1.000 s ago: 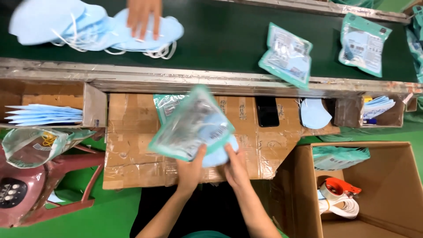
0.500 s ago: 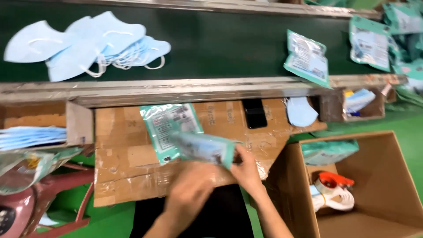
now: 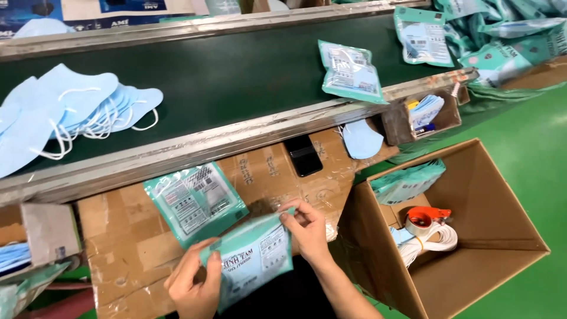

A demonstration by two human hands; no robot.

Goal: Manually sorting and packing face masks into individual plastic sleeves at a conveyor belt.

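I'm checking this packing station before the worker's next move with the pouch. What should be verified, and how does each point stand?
1. Teal pouch held by both hands: ok; left hand at the lower edge, right hand at the top corner.
2. Pouch top sealed: cannot tell.
3. Second pouch flat on the cardboard worktop: ok.
4. Open carton has room: ok.
5. Phone away from the hands: ok.
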